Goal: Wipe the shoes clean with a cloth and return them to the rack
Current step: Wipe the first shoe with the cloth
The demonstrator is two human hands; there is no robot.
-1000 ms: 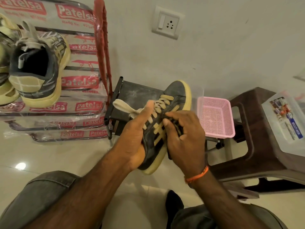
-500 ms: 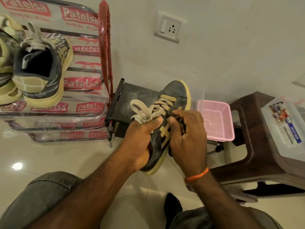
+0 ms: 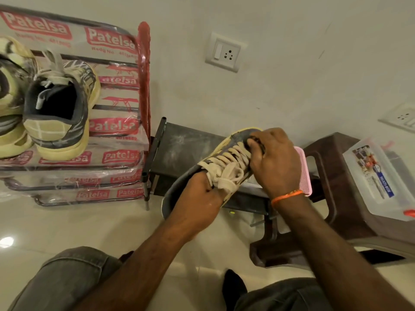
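A dark grey sneaker [image 3: 179, 187] with cream laces and a yellowed sole is held in the air at centre, its toe pointing up and right. My left hand [image 3: 197, 198] grips it at the heel and opening. My right hand [image 3: 272, 162] presses a dark cloth [image 3: 257, 142] against the upper near the toe; most of the cloth is hidden under the fingers. The shoe rack [image 3: 143, 86], wrapped in printed plastic, stands at the left. On its shelf sits another grey and yellow sneaker [image 3: 58, 113], heel toward me, with a further shoe [image 3: 9, 104] beside it.
A small black stand [image 3: 179, 151] is behind the held shoe. A pink mesh basket [image 3: 305, 171] sits to its right. A brown plastic stool [image 3: 336, 198] carries a clear lidded box [image 3: 377, 178]. A wall socket [image 3: 224, 52] is above. My knees fill the bottom edge.
The shoe has rolled so its laces face up and the sole is turned away. My right hand slid with the cloth from the side stripes up toward the toe. My left hand shifted to the heel opening.
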